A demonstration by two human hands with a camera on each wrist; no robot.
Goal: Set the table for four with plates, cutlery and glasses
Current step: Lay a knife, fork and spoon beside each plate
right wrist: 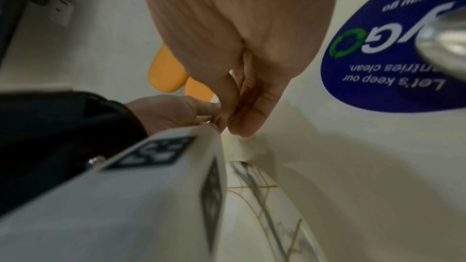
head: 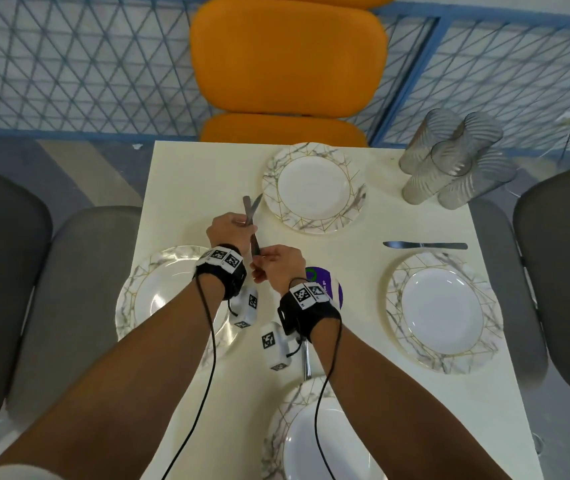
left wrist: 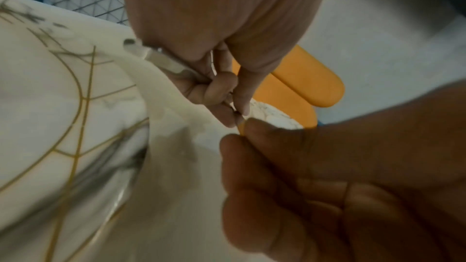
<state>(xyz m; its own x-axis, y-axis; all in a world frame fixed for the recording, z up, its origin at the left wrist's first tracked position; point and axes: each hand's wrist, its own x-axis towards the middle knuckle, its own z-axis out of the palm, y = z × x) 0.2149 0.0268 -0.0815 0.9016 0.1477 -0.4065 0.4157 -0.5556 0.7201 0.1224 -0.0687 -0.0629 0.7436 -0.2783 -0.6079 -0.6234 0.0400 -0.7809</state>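
Knives (head: 251, 216), two of them, are held above the cream table (head: 186, 174), their blades crossing just left of the far plate (head: 314, 188). Left hand (head: 229, 227) has its fingers curled round the knives near mid-length. Right hand (head: 278, 268) pinches the handle ends of the knives between thumb and fingertips; the left wrist view shows the same pinch (left wrist: 221, 85), and a metal handle end (left wrist: 141, 50) protruding past the right hand.

Plates stand at four positions: the far plate by the orange chair (head: 287, 57), a left plate (head: 148, 289) partly under the left forearm, a right plate (head: 443, 306), and a near plate (head: 311, 441) at the bottom edge. One more knife (head: 425, 245) lies flat on the table just beyond the right plate, apart from its rim. Another piece of cutlery (head: 307, 362) lies between the near plate and the right wrist, its type unclear. Four ribbed glasses (head: 453, 161) stand clustered, touching, at the far right corner. A purple round sticker (head: 328, 289) sits at table centre, partly hidden by the right wrist.
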